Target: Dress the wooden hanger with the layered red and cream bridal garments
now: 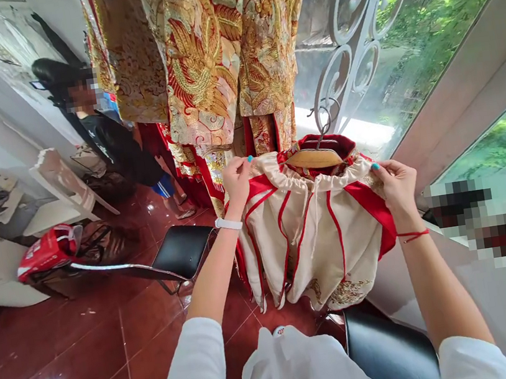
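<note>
My left hand (pixel 237 182) and my right hand (pixel 397 185) pinch opposite ends of the gathered waistband of a cream skirt (pixel 303 232) with red trim, spreading it wide. A drawstring dangles from the middle of the waistband, and gold embroidery shows near the hem. Just behind the waistband is a red-collared garment (pixel 345 142) on a wooden hanger (pixel 314 158) with a metal hook; how far the skirt covers it I cannot tell. Gold and red embroidered robes (pixel 202 65) hang beyond my hands.
Black-seated chairs stand to the left (pixel 183 249) and close by me at lower right (pixel 388 346). A person (pixel 109 140) in dark clothes is at the back left. A red bag (pixel 47 250) sits at far left. A window with a white scroll grille (pixel 345 76) is on the right.
</note>
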Tool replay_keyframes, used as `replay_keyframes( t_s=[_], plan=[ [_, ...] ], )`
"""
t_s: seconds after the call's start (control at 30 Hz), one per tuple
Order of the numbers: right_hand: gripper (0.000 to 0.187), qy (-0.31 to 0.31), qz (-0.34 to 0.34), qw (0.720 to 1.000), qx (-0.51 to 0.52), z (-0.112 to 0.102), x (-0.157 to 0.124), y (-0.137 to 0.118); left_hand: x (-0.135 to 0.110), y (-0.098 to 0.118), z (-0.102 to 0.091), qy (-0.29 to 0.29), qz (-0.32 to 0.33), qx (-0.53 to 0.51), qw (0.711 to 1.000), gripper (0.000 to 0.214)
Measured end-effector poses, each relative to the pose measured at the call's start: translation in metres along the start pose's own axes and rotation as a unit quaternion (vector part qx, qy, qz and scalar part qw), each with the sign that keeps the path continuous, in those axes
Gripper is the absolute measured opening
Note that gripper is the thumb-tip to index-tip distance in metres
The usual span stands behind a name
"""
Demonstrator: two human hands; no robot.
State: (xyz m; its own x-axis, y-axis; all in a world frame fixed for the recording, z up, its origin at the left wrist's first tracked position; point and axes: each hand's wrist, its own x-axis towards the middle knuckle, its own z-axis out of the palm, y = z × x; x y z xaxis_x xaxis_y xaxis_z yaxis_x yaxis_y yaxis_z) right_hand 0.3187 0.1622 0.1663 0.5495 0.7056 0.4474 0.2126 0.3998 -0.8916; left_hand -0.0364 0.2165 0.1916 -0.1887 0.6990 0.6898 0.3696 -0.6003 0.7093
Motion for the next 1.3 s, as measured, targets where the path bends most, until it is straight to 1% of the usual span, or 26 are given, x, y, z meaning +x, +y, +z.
replay_keyframes(
  t_s=[0.07, 0.13, 0.17, 0.2, 0.23, 0.27, 0.33, 0.4, 0.47, 0.53, 0.6, 0.63, 0.7, 0.73, 0.8, 0.87, 0.9, 0.97, 1.03, 1.07, 1.1, 1.13, 1.17, 1.23, 1.3],
  plan=[
    [0.032, 0.033, -0.003, 0.999, 0.029, 0.005, -0.005, 0.003, -0.007, 0.006, 0.009, 0.102, 0.008, 0.024, 0.994, 0.044],
    [0.035, 0.043, -0.005, 0.998, 0.039, 0.008, -0.011, 0.004, -0.015, 0.012, 0.019, 0.194, 0.012, 0.072, 0.978, 0.047],
    [0.037, 0.040, -0.008, 0.998, 0.038, 0.008, -0.015, 0.004, -0.020, 0.014, 0.023, 0.228, 0.012, 0.101, 0.968, 0.048],
    [0.037, 0.034, -0.011, 0.999, 0.036, 0.008, -0.018, 0.004, -0.024, 0.015, 0.026, 0.247, 0.014, 0.130, 0.960, 0.048],
    [0.037, 0.028, -0.018, 0.999, 0.031, 0.007, -0.021, 0.004, -0.029, 0.016, 0.028, 0.250, 0.018, 0.155, 0.955, 0.047],
    [0.037, 0.022, -0.029, 0.999, 0.024, 0.005, -0.023, 0.005, -0.033, 0.016, 0.028, 0.241, 0.025, 0.175, 0.954, 0.047],
    [0.036, 0.011, -0.057, 0.998, -0.003, 0.001, -0.028, 0.007, -0.045, 0.016, 0.025, 0.192, 0.043, 0.197, 0.961, 0.043],
    [0.036, 0.004, -0.082, 0.995, -0.053, -0.003, -0.031, 0.010, -0.064, 0.018, 0.022, 0.144, 0.063, 0.191, 0.969, 0.038],
    [0.038, 0.005, -0.098, 0.989, -0.114, -0.006, -0.034, 0.014, -0.093, 0.024, 0.024, 0.109, 0.075, 0.164, 0.977, 0.037],
    [0.039, 0.009, -0.116, 0.979, -0.169, -0.006, -0.039, 0.016, -0.128, 0.033, 0.036, 0.064, 0.065, 0.132, 0.987, 0.041],
    [0.039, 0.012, -0.139, 0.968, -0.207, -0.004, -0.045, 0.016, -0.158, 0.041, 0.055, -0.001, 0.013, 0.108, 0.994, 0.043],
    [0.039, 0.014, -0.149, 0.963, -0.222, -0.004, -0.050, 0.015, -0.170, 0.044, 0.065, -0.034, -0.024, 0.095, 0.995, 0.038],
    [0.044, 0.016, -0.162, 0.957, -0.241, -0.004, -0.062, 0.012, -0.184, 0.049, 0.078, -0.093, -0.095, 0.061, 0.989, 0.022],
    [0.047, 0.016, -0.163, 0.956, -0.242, -0.006, -0.070, 0.011, -0.187, 0.052, 0.081, -0.118, -0.124, 0.042, 0.984, 0.018],
    [0.055, 0.014, -0.152, 0.961, -0.232, -0.011, -0.090, 0.008, -0.193, 0.057, 0.078, -0.164, -0.172, -0.012, 0.971, 0.024],
    [0.059, 0.020, -0.120, 0.971, -0.207, -0.017, -0.112, 0.007, -0.203, 0.064, 0.068, -0.203, -0.231, -0.101, 0.946, 0.030],
    [0.059, 0.021, -0.097, 0.977, -0.186, -0.019, -0.124, 0.005, -0.209, 0.069, 0.062, -0.221, -0.267, -0.157, 0.925, 0.034],
    [0.056, 0.013, -0.045, 0.989, -0.137, -0.021, -0.145, 0.001, -0.226, 0.082, 0.051, -0.261, -0.336, -0.266, 0.865, 0.045],
    [0.049, -0.011, 0.011, 0.995, -0.096, -0.019, -0.161, -0.006, -0.244, 0.096, 0.042, -0.293, -0.395, -0.339, 0.802, 0.054],
    [0.044, -0.030, 0.040, 0.995, -0.080, -0.017, -0.166, -0.011, -0.250, 0.102, 0.038, -0.304, -0.420, -0.358, 0.777, 0.057],
    [0.043, -0.059, 0.072, 0.994, -0.064, -0.013, -0.170, -0.017, -0.255, 0.109, 0.034, -0.308, -0.439, -0.368, 0.760, 0.060],
    [0.044, -0.102, 0.107, 0.988, -0.044, -0.007, -0.172, -0.024, -0.258, 0.114, 0.030, -0.306, -0.449, -0.370, 0.754, 0.061],
    [0.047, -0.156, 0.141, 0.977, -0.020, -0.001, -0.173, -0.032, -0.260, 0.120, 0.026, -0.303, -0.450, -0.366, 0.756, 0.062],
    [0.050, -0.273, 0.206, 0.939, 0.041, 0.016, -0.173, -0.047, -0.259, 0.128, 0.019, -0.306, -0.434, -0.355, 0.769, 0.061],
    [0.048, -0.356, 0.260, 0.892, 0.102, 0.034, -0.169, -0.060, -0.258, 0.135, 0.012, -0.315, -0.423, -0.349, 0.775, 0.061]
  ],
)
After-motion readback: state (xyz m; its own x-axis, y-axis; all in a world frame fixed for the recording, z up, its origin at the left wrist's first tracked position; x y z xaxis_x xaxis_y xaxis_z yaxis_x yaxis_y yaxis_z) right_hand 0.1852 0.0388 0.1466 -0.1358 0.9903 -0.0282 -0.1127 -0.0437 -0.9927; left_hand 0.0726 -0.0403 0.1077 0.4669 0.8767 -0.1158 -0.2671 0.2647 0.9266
